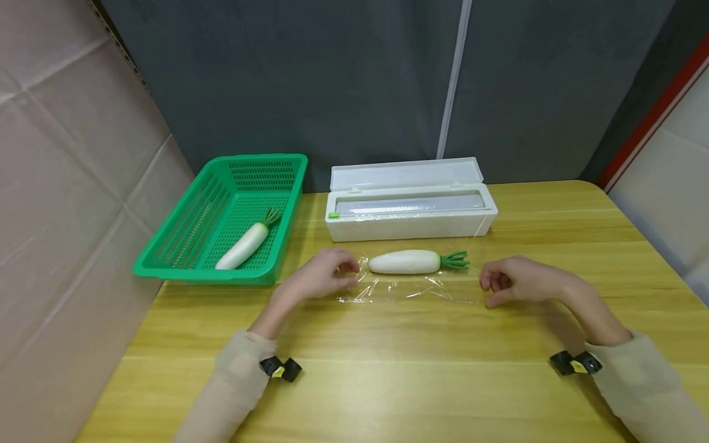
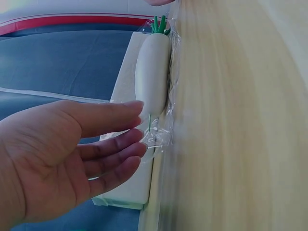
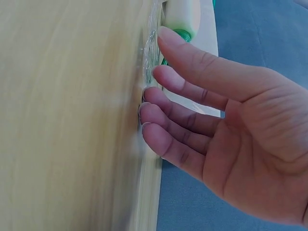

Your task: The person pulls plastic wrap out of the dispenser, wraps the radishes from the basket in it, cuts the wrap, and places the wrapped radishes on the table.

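Dark grey fabric (image 1: 310, 86) backs the wood-grain worktop (image 1: 399, 381). Head view: at its back-left corner, a green basket (image 1: 191, 274) holding a daikon (image 1: 244, 246); midway along the back edge, a cling-film dispenser (image 1: 410, 229); before it, a second daikon (image 1: 405, 262) on clear film (image 1: 382, 291), between left hand (image 1: 324, 274) and right hand (image 1: 520, 282). Left wrist view: half-open, gripping nothing. Right wrist view: likewise, fingers loosely bent.

White radish (image 1: 405, 262), green-topped, lying crosswise on clear film (image 1: 382, 289); film wrinkled along near edge.

The radish (image 1: 405, 262) is white, its stalks (image 1: 455, 261) green — like the basket (image 1: 191, 274).
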